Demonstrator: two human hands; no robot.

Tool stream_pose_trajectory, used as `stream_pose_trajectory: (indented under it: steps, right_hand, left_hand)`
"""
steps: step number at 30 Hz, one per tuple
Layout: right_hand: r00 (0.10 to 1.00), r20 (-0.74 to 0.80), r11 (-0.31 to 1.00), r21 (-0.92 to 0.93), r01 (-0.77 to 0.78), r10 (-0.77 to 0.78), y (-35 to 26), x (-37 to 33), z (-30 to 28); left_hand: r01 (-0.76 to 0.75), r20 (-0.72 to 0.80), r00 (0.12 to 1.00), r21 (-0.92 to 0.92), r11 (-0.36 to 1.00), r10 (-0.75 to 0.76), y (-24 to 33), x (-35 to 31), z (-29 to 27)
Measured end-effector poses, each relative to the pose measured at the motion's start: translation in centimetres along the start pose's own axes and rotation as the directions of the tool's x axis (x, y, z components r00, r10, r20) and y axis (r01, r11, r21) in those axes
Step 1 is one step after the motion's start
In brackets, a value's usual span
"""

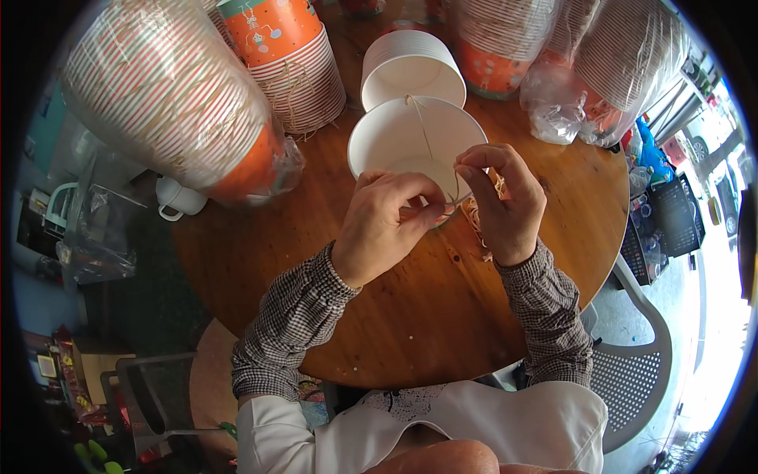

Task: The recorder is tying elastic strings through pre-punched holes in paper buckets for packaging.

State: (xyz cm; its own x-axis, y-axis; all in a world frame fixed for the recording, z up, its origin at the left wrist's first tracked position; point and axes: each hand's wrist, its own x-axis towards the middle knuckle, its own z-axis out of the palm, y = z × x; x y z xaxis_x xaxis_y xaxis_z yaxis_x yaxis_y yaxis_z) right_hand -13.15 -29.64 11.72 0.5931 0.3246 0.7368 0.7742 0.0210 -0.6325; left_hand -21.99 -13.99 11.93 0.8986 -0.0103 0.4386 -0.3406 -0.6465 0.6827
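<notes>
A white paper bucket (380, 134) sits on the table in front of me, its open mouth toward me. From its far rim a thin beige string (426, 134) runs across the opening to my hands. My left hand (387, 223) is closed in a pinch on the string at the near side of the bucket. Just right of it, my right hand (512, 204) pinches the string between thumb and fingertips. Beneath the right hand lies a small bunch of beige strings (474, 221), partly hidden. Both hands cover much of the bucket's near rim.
Behind the bucket, a nested stack of white buckets (410, 59) lies tipped toward me. Plastic-wrapped stacks of orange patterned buckets (170, 103) stand left; more wrapped stacks (505, 39) stand back right. The round wooden table (395, 340) has a grey chair (639, 379) at its right.
</notes>
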Motion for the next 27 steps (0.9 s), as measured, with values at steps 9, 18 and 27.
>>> stream_pose_trajectory:
  steps: [9, 18, 27]
  right_hand:
    - [0.986, 0.164, 0.996, 0.091, -0.016, 0.001, -0.6, 0.9, -1.2]
    - [0.938, 0.31, 0.852, 0.439, -0.286, 0.155, -1.1, 0.4, 0.3]
    - [0.918, 0.334, 0.759, 0.534, -0.373, 0.216, -1.1, 0.2, 0.2]
  left_hand:
    - [0.22, -0.006, 0.962, -0.576, 0.788, -0.273, 0.5, 0.2, -2.0]
    - [0.189, 0.057, 0.98, -0.55, 0.813, -0.188, 1.0, -0.1, -2.0]
    - [0.177, -0.026, 0.973, -0.554, 0.814, -0.229, 1.2, 0.0, -2.0]
